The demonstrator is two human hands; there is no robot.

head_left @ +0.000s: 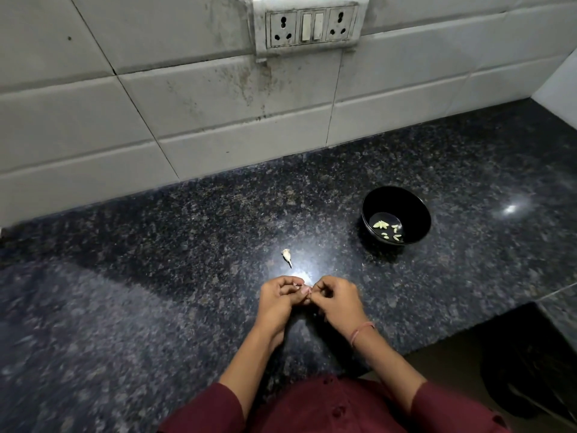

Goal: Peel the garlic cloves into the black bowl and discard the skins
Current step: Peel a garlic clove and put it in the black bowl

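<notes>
We looked down on a broad, polished countertop of dark speckled granite (156, 307), glossy enough to throw back two bright glints. Most of its surface lay bare to the left of the hands and between them and the wall. Its front edge ran off to the right, where it dropped to a dim lower area. Behind it rose a wall of glazed white rectangular tiles (187, 98), smudged and stained beneath a grimy white plastic socket panel (312, 25). A maroon cloth garment (327, 407) filled the bottom of the view. A round, smooth black bowl (398, 200) stood on the counter to the right, well apart from the hands. The left hand (276, 300) and right hand (338, 300) met fingertip to fingertip above the counter, both curled and pinching a small pale garlic clove with papery skin (304, 289). A thin pink thread bracelet (362, 331) circled the right wrist. A whitish garlic scrap with a pointed tail (286, 255) lay just beyond the hands. Several pale yellow peeled cloves (381, 225) sat in the bowl's bottom.
</notes>
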